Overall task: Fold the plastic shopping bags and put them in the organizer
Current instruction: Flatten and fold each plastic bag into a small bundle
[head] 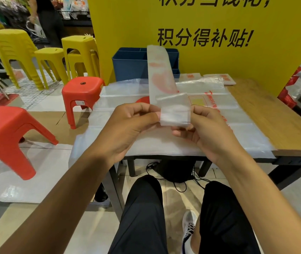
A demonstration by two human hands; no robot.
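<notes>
Folded bag: a plastic shopping bag (161, 74) folded into a long narrow strip with faded red print is held up in the air above the worktop; its near end is turned over into a small square flap (175, 111), and the far end stands up in front of the organizer
Left hand: the left hand (131, 125) pinches the left edge of the square flap; its fingers (142, 107) are curled and clamped on the plastic, the thumb pressing near the flap's edge
Right hand: the right hand (206, 129) grips the right edge of the same flap; its fingers are curled around the plastic, some of them under it
Flat bags: more clear plastic bags (191, 136) with red print lie spread flat under the hands, covering most of the near part of the worktop and hanging a little over its left and front edges
Folded pile: a few bags already folded flat (221, 78) lie at the far side of the worktop, to the right of the organizer
Organizer: a dark blue box with compartments (129, 66) stands at the far edge of the worktop, against the yellow board
Worktop: wooden surface (281, 121) on dark metal legs
Around: red stools (82, 92) and yellow stools (80, 52) stand on the floor to the left; a yellow board with black characters (219, 39) is behind; the person's knees in black trousers (142, 217) are below
</notes>
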